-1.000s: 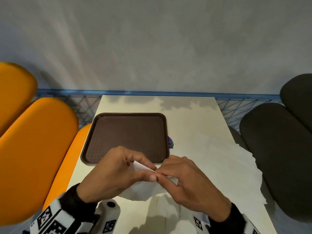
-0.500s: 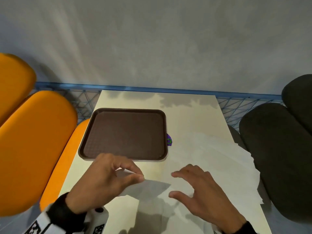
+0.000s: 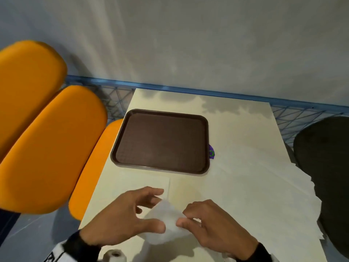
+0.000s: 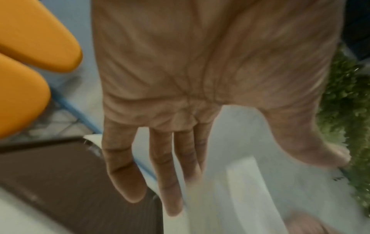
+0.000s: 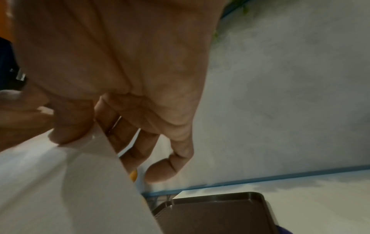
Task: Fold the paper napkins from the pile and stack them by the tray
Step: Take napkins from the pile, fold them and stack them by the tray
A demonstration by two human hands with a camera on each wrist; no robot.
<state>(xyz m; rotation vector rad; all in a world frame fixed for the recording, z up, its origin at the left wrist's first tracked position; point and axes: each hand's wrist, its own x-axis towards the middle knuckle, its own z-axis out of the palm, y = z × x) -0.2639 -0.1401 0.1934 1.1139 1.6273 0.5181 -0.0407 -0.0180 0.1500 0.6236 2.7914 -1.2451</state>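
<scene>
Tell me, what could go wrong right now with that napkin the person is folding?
The napkin is thin and only the right hand pinches it, while the left hand looks open beside it; it might tear or crease crookedly. The pile of napkins overhangs the table's right edge, so a stray sleeve could probably push sheets off.

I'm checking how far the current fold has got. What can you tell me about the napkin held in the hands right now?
The napkin is thin white paper, soft and slightly translucent, folded into a rough triangle with its point toward the tray. It is raised off the table's near end, between both hands. The right hand pinches its right edge between thumb and fingertips, as the right wrist view shows. The left hand touches its left side with the thumb, fingers spread. Motion blur hides any creases.
</scene>
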